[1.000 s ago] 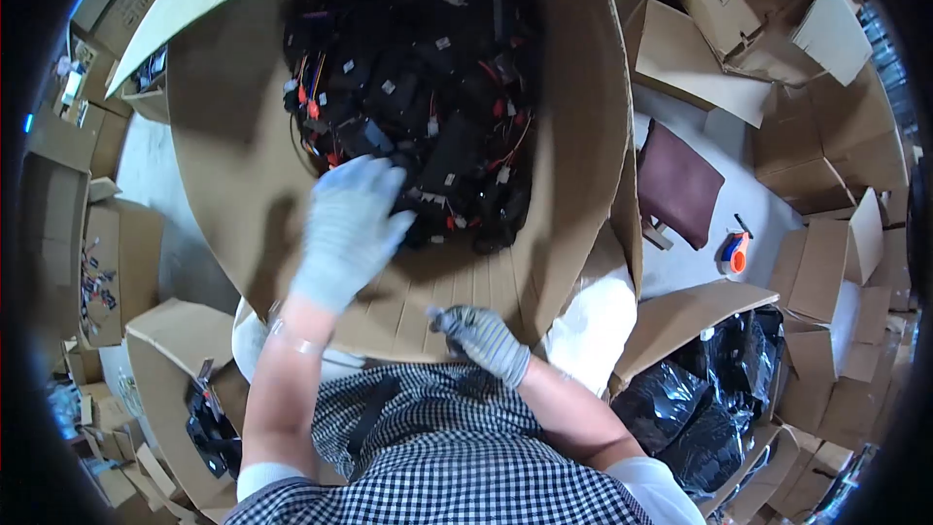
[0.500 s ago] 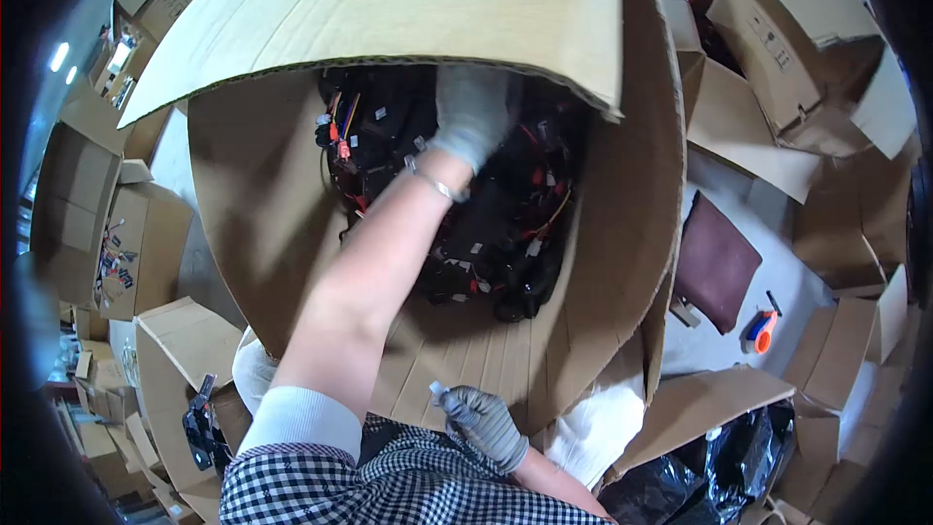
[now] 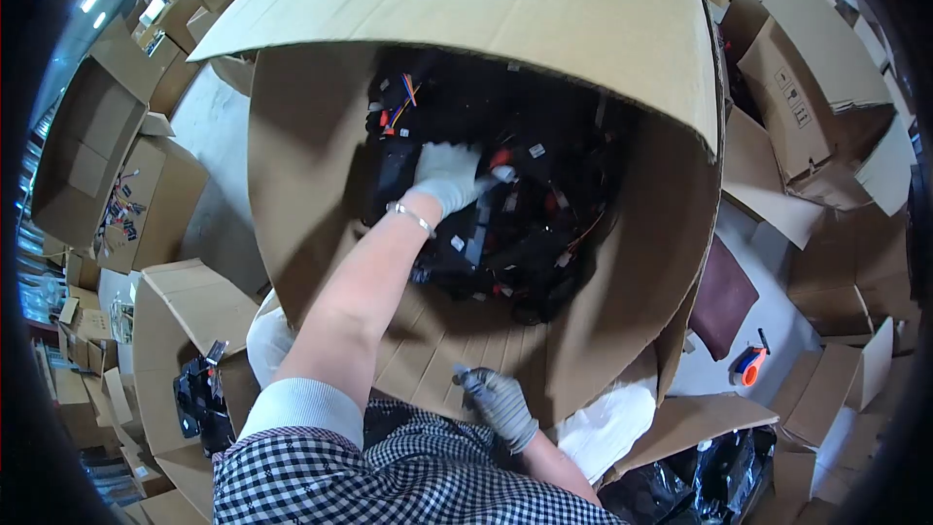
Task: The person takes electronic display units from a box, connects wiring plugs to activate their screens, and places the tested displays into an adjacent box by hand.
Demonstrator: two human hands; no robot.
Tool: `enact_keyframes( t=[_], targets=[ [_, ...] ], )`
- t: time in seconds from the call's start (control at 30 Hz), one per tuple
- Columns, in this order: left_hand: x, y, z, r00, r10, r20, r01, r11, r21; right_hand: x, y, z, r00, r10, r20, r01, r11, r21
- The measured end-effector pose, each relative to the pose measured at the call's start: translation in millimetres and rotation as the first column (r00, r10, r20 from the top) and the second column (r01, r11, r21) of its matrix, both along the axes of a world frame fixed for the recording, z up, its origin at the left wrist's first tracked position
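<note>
My left hand point(image 3: 447, 175), in a pale work glove, reaches into a large cardboard box point(image 3: 301, 136). Its fingers curl down among black parts point(image 3: 554, 156) with coloured wires and small white labels. Whatever they grip is hidden against the dark heap. Beside the fingers is a blurred white connector point(image 3: 502, 173) with red near it. Close to my body, at the box's near edge, my gloved right hand point(image 3: 503, 410) is closed around a small greyish piece point(image 3: 462, 370), whose tip sticks out past the fingers.
The box's wide flap point(image 3: 466, 10) overhangs the heap. To the right lie a dark red cushion-like pad point(image 3: 721, 301) and an orange-and-blue tape dispenser point(image 3: 749, 367). Black plastic point(image 3: 729, 472) fills a lower-right box. An open left-hand carton point(image 3: 155, 194) holds wired connectors point(image 3: 121, 209).
My left hand has come back from under the flap toward me and shows more fully. The view has shifted, so the box appears further right. My right hand keeps its small greyish piece.
</note>
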State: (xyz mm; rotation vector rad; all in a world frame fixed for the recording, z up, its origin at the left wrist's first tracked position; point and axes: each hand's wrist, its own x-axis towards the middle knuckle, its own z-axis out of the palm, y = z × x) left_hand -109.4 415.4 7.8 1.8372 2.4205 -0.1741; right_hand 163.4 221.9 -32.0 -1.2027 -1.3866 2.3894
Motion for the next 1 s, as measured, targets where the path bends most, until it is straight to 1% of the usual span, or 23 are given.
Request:
enact_keyframes(
  t=[0.03, 0.07, 0.1, 0.13, 0.2, 0.23, 0.27, 0.33, 0.37, 0.4, 0.47, 0.5, 0.53, 0.6, 0.63, 0.67, 0.73, 0.77, 0.8, 0.87, 0.9, 0.93, 1.0],
  targets=[
    [-2, -23, -22, 0.999, -0.01, -0.033, 0.012, 0.999, 0.053, 0, -4, -7, 1.0, -0.004, -0.012, 0.006, 0.986, 0.168],
    [-3, -48, -41, 0.996, 0.079, 0.045, -0.081, 0.996, 0.036, 0, -7, -8, 1.0, -0.005, -0.023, 0.012, 0.944, 0.329],
    [-12, -72, -78, 0.97, 0.151, 0.189, -0.158, 0.987, 0.021, 0, -2, 11, 0.998, 0.022, 0.066, -0.029, 0.993, 0.112],
    [-1, -98, -68, 0.943, 0.216, 0.253, -0.199, 0.976, -0.09, 3, -4, 9, 0.999, -0.044, 0.017, 0.044, 0.999, 0.011],
    [11, -136, -81, 0.875, 0.216, 0.434, -0.21, 0.976, -0.06, 13, -9, -6, 0.993, -0.068, -0.101, 0.085, 0.982, 0.168],
    [28, -161, -83, 0.876, 0.02, 0.481, -0.186, 0.936, 0.3, 18, -8, -6, 0.993, -0.096, -0.072, 0.104, 0.989, 0.108],
    [43, -173, -85, 0.751, -0.131, 0.648, -0.295, 0.811, 0.506, 22, -10, -4, 0.991, -0.129, -0.039, 0.13, 0.991, 0.039],
    [65, -200, -51, 0.802, -0.109, 0.588, -0.288, 0.791, 0.54, 30, -11, 5, 0.968, -0.211, -0.132, 0.208, 0.977, -0.035],
    [69, -218, -54, 0.83, -0.139, 0.54, -0.27, 0.748, 0.607, 33, -14, 11, 0.962, -0.249, -0.114, 0.244, 0.968, -0.054],
    [74, -238, -68, 0.784, -0.141, 0.605, -0.33, 0.731, 0.598, 32, -14, 19, 0.953, -0.285, -0.102, 0.28, 0.958, -0.065],
    [91, -266, -14, 0.5, -0.064, 0.864, -0.429, 0.848, 0.311, 34, -21, 42, 0.947, -0.306, -0.094, 0.299, 0.951, -0.081],
    [90, -278, -19, 0.598, -0.249, 0.762, -0.325, 0.794, 0.514, 37, -26, 51, 0.956, -0.268, -0.116, 0.269, 0.963, -0.005],
    [91, -290, -8, 0.589, -0.236, 0.773, -0.328, 0.804, 0.496, 37, -31, 64, 0.957, -0.272, -0.102, 0.272, 0.962, -0.02],
    [93, -312, 20, 0.592, -0.137, 0.795, -0.21, 0.925, 0.316, 37, -39, 86, 0.992, -0.113, -0.048, 0.116, 0.992, 0.058],
    [93, -321, 25, 0.665, -0.121, 0.737, -0.151, 0.944, 0.292, 36, -45, 88, 0.998, -0.051, -0.024, 0.053, 0.991, 0.124],
    [95, -328, 29, 0.663, -0.113, 0.741, -0.152, 0.948, 0.28, 35, -50, 90, 0.998, -0.051, -0.02, 0.053, 0.992, 0.112],
    [101, -342, 35, 0.621, -0.11, 0.776, -0.061, 0.98, 0.188, 31, -57, 94, 0.988, 0.0, -0.151, 0.035, 0.973, 0.228],
    [105, -347, 39, 0.584, -0.114, 0.803, -0.063, 0.981, 0.186, 31, -58, 95, 0.994, 0.041, -0.102, -0.009, 0.956, 0.294],
    [106, -354, 34, 0.621, -0.107, 0.776, -0.021, 0.988, 0.154, 29, -58, 99, 0.994, 0.041, -0.098, -0.011, 0.958, 0.287],
    [114, -365, 35, 0.549, -0.13, 0.826, -0.044, 0.982, 0.184, 22, -54, 108, 0.973, 0.225, 0.051, -0.223, 0.857, 0.465],
    [116, -367, 37, 0.547, -0.126, 0.828, -0.046, 0.983, 0.18, 18, -55, 108, 0.956, 0.283, 0.076, -0.263, 0.712, 0.651],
    [116, -370, 40, 0.541, -0.136, 0.83, 0.01, 0.988, 0.155, 15, -56, 108, 0.955, 0.285, 0.077, -0.265, 0.714, 0.648],
    [114, -373, 42, 0.537, -0.14, 0.832, 0.059, 0.99, 0.129, 11, -58, 109, 0.765, 0.453, 0.458, -0.598, 0.233, 0.767]
  ],
)
